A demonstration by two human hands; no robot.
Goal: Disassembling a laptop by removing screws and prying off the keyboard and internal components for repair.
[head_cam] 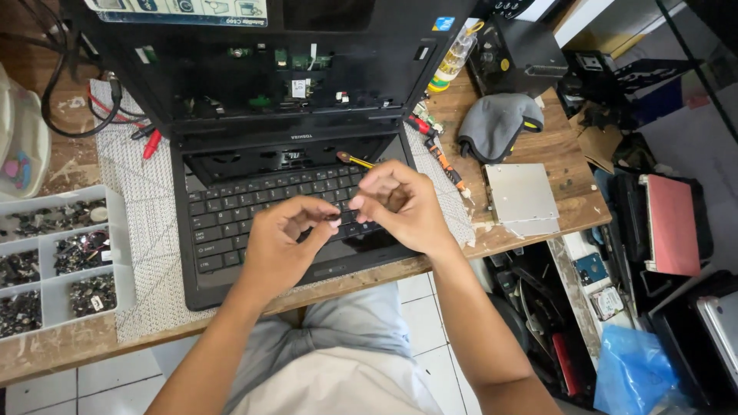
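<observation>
Cluttered workshop space is surrounding you, and you are sitting at a worn wooden desk [54,350] with a woven mat under a black laptop [231,230]. Nearest you, your left hand [280,242] and right hand [400,204] are meeting over the keyboard's front edge, fingertips pinching a tiny dark part [335,218] between them; it is too small to tell its long axis. Both grips are closing in a pinch on it, and both hands are equally near. Beyond your right hand, a yellow-handled screwdriver [355,160] is lying on the laptop. To the left, a compartment tray [61,261] is holding small dark parts. Farther right, a silver optical drive [523,196] and a grey cloth [496,123] are resting.
</observation>
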